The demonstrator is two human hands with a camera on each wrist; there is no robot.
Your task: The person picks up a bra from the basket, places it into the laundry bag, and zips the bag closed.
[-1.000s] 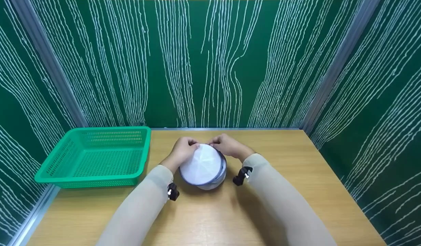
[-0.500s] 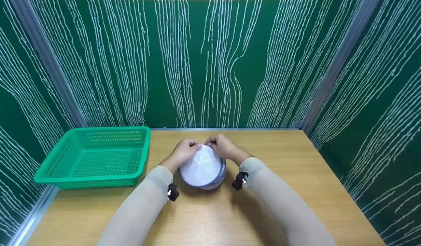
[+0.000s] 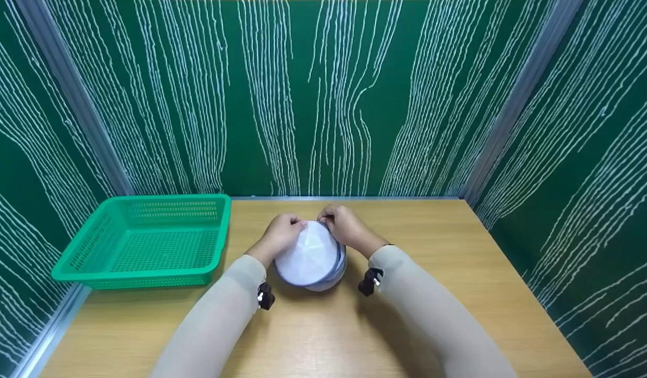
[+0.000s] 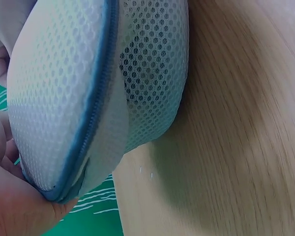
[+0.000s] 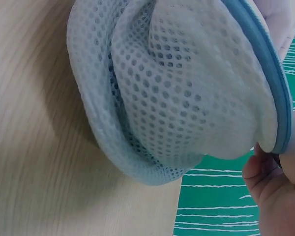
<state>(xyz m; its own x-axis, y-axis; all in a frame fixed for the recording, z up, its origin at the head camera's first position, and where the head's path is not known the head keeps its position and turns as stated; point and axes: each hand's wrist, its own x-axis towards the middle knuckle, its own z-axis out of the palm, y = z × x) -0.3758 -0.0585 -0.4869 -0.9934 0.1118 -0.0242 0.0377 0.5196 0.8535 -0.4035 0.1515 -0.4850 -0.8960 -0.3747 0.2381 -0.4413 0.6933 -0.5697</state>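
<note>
A round white mesh laundry bag [image 3: 306, 254] with a blue zipper [image 4: 96, 96] round its upper rim stands on the wooden table. Its top panel is tilted, facing the head camera. My left hand [image 3: 283, 231] grips the far left part of the rim, thumb lying over the top panel. At the far right of the rim my right hand [image 3: 345, 223] pinches the edge beside the zipper, fingers curled. Whether a zipper pull lies between those fingers is hidden. In the right wrist view the soft mesh side wall [image 5: 162, 93] sags into folds.
A green plastic basket [image 3: 218, 262] stands on the table to the left. The wooden table [image 3: 433, 226] ends at a green wall [image 3: 349, 94] with white wavy lines at the back. Similar green panels rise on both sides.
My right hand has moved a little left, closer against the bag's rim. The left hand holds nearly the same place, and the bag has shifted only slightly.
</note>
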